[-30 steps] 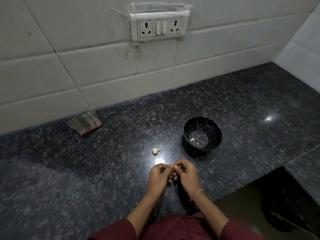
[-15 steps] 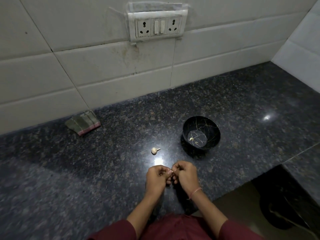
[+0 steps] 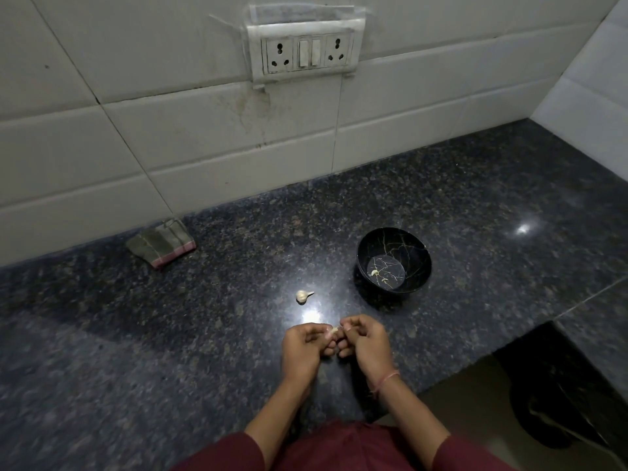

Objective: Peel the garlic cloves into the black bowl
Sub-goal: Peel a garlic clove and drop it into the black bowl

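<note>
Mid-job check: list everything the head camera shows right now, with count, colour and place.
black bowl: one, black with gold lines, on counter right of centre
garlic bits: few, pale, on the bowl's bottom
loose garlic: one, whitish, on counter left of bowl
held clove: one, pale, between both hands' fingertips
folded cloth: one, grey-green with pink edge, by wall at left
socket panel: one, white, on tiled wall
counter: one, dark speckled stone
left hand: one, pinches held clove
right hand: one, pinches held clove, pink thread at wrist
</note>
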